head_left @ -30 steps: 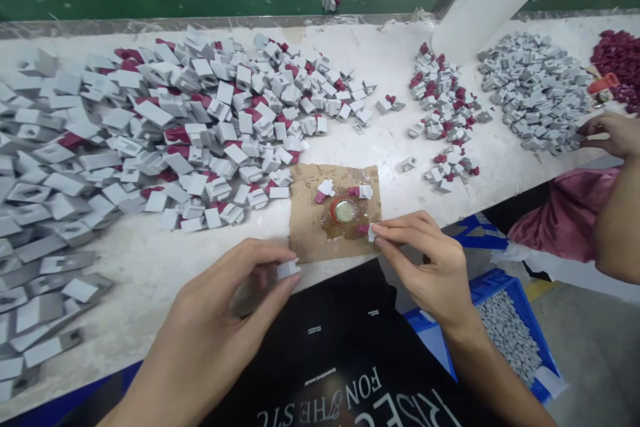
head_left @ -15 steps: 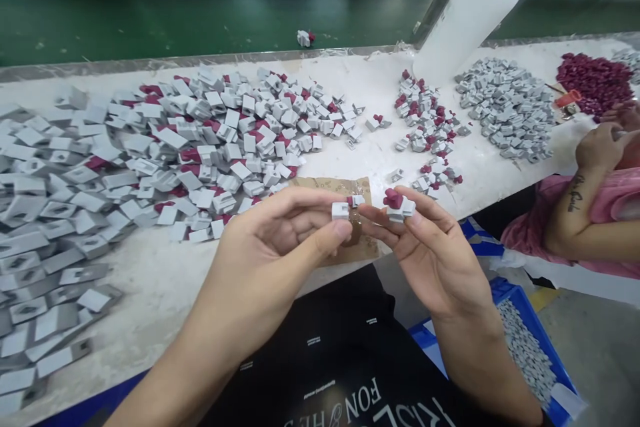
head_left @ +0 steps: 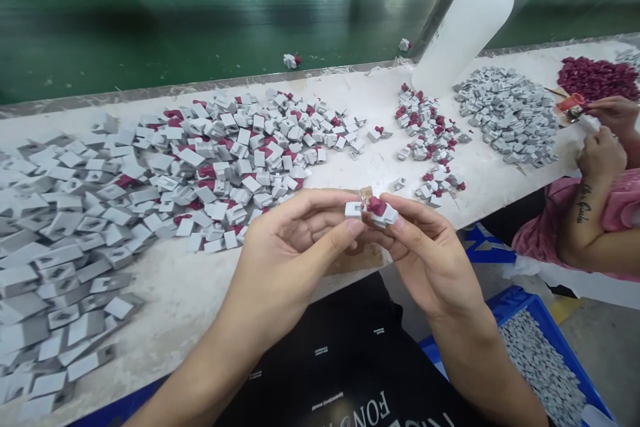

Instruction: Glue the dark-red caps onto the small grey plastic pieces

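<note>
My left hand [head_left: 295,253] pinches a small grey block [head_left: 353,209] between thumb and index finger. Close beside it, my right hand [head_left: 430,253] grips a grey piece with a maroon part [head_left: 378,207] on it, and the two pieces nearly meet or touch; which is unclear. Beneath the hands lies a piece of brown cardboard [head_left: 367,259] at the table edge. Left of and beyond my hands spreads a large heap of grey blocks [head_left: 190,159], some with maroon parts. Smaller grey-and-maroon pieces [head_left: 425,121] form a pile beyond my right hand.
A white bottle [head_left: 465,30] leans by a metal post. Farther right lie a grey pile [head_left: 510,117] and a maroon pile [head_left: 595,77], beside another person's hands [head_left: 603,153]. A green belt [head_left: 200,27] runs behind. A blue crate [head_left: 545,353] of grey parts stands below right.
My right hand has brought its grey-and-maroon piece left, up against the block in my left hand. The view has shifted slightly, and a second small piece now shows on the green belt.
</note>
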Tool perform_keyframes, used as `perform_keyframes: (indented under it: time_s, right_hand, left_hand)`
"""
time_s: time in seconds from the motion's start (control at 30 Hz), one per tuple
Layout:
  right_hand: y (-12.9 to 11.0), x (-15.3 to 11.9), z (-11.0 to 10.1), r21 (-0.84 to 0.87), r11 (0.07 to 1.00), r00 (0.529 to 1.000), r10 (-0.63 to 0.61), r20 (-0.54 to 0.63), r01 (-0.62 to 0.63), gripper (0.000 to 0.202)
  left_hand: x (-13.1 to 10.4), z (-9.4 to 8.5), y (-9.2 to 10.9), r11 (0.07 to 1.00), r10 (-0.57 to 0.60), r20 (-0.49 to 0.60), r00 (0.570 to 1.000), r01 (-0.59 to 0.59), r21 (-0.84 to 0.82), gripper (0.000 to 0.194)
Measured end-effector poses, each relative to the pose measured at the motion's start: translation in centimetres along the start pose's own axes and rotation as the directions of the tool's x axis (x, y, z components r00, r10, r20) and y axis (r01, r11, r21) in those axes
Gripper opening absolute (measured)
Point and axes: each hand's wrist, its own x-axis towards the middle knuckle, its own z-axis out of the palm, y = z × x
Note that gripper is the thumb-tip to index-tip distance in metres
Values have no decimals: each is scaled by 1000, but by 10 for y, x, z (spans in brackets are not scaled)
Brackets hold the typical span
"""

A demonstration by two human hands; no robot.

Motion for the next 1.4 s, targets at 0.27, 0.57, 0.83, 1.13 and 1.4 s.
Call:
perform_keyframes:
  time_s: [0.27, 0.57, 0.83, 1.13, 1.4]
  right_hand:
    - [-4, 1, 10, 60, 998, 999, -15, -31, 16, 13]
    - [-12, 6, 13, -33, 999, 998, 4, 70, -2, 14]
    - [-34, 30, 22, -31, 999, 975, 43, 219, -37, 9]
    - [-46, 71, 49, -83, 997, 960, 20, 278, 3, 8]
    - [-50, 87, 74, -136, 987, 952, -38, 305, 83, 11]
  left_hand:
    - [4, -6, 3, 1000, 8, 34, 999, -8, -2, 17]
    - [4, -20, 17, 994, 11, 99, 995, -22, 107, 15]
    - [20, -40, 51, 984, -110, 215, 970, 76, 159, 19]
    - [35, -63, 79, 988, -86, 155, 984, 64, 141, 23]
    - [39, -91, 92, 982, -129, 152, 980, 105, 156, 22]
